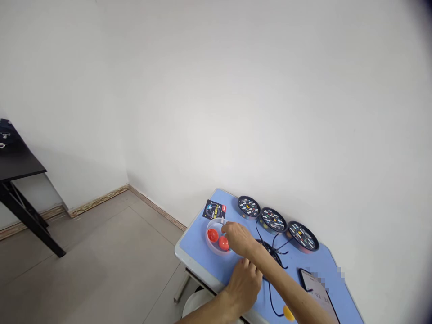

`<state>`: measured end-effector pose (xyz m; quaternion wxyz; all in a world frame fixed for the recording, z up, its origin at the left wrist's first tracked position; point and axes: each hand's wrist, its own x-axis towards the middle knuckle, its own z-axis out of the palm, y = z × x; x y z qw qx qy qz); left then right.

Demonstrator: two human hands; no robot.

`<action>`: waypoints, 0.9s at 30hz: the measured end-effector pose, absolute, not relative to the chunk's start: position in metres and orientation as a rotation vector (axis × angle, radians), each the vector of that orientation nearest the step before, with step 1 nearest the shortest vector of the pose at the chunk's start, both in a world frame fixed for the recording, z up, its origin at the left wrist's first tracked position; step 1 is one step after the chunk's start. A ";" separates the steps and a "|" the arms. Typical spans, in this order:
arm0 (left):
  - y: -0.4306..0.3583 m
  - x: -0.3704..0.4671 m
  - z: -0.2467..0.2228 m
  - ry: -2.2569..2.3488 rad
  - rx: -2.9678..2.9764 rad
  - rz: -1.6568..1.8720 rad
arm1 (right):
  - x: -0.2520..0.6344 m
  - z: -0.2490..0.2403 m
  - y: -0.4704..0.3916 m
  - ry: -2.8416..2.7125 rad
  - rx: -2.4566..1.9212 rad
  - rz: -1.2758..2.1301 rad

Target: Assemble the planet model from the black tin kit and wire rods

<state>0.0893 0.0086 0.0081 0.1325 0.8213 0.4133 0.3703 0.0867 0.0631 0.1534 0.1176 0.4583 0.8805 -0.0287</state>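
Observation:
Over the right rim of a clear round bowl (pixel 218 250) reaches my right hand (pixel 240 238), its fingers bent down; what they hold, if anything, is hidden. Inside the bowl lie two red balls, one at the left (pixel 212 235) and one at the right (pixel 224 243). My left hand (pixel 245 283) is curled near the front edge of the blue table (pixel 205 263), below my right wrist, beside a black round piece with black rods (pixel 275 255). My right forearm partly covers that piece. Whatever my left fingers grip cannot be made out.
Three black-topped round discs (pixel 249 206), (pixel 273 219), (pixel 303 236) stand along the wall side. A printed black card (pixel 214 209) lies behind the bowl. A phone (pixel 317 288) and a yellow piece (pixel 288 312) are at the right. A white stool (pixel 195 302) is below the table.

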 end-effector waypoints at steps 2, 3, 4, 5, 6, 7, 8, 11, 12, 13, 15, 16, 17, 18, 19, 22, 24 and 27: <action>0.007 0.088 0.011 1.255 2.414 1.037 | 0.082 0.149 0.071 2.516 1.326 -0.072; 0.006 0.087 0.012 1.288 2.440 0.993 | 0.080 0.148 0.074 2.488 1.320 -0.067; 0.005 0.087 0.014 1.315 2.465 0.944 | 0.080 0.147 0.077 2.465 1.314 -0.063; 0.005 0.086 0.016 1.338 2.486 0.891 | 0.080 0.146 0.081 2.446 1.309 -0.058; 0.004 0.086 0.018 1.354 2.499 0.837 | 0.080 0.146 0.084 2.431 1.307 -0.050; 0.004 0.085 0.019 1.360 2.505 0.788 | 0.081 0.146 0.088 2.419 1.309 -0.040; 0.003 0.084 0.020 1.364 2.508 0.747 | 0.082 0.146 0.092 2.407 1.311 -0.029; 0.003 0.083 0.023 1.368 2.523 0.671 | 0.085 0.148 0.099 2.369 1.308 -0.004; 0.003 0.083 0.024 1.367 2.530 0.658 | 0.086 0.148 0.100 2.355 1.299 -0.002; 0.003 0.082 0.025 1.364 2.540 0.646 | 0.086 0.149 0.100 2.341 1.288 -0.003; 0.002 0.082 0.027 1.357 2.564 0.606 | 0.085 0.149 0.099 2.315 1.265 -0.006; 0.002 0.081 0.028 1.356 2.573 0.585 | 0.084 0.148 0.098 2.305 1.254 -0.006; 0.002 0.081 0.029 1.357 2.576 0.571 | 0.083 0.147 0.097 2.298 1.244 -0.005; 0.002 0.081 0.030 1.361 2.570 0.564 | 0.082 0.145 0.096 2.295 1.234 -0.004; 0.002 0.081 0.031 1.366 2.555 0.567 | 0.082 0.144 0.096 2.296 1.225 -0.002; 0.001 0.080 0.033 1.371 2.510 0.591 | 0.082 0.139 0.099 2.293 1.205 0.008; 0.001 0.080 0.033 1.360 2.495 0.604 | 0.083 0.137 0.102 2.271 1.203 0.020; 0.001 0.081 0.028 1.350 2.473 0.702 | 0.082 0.134 0.101 2.246 1.188 0.038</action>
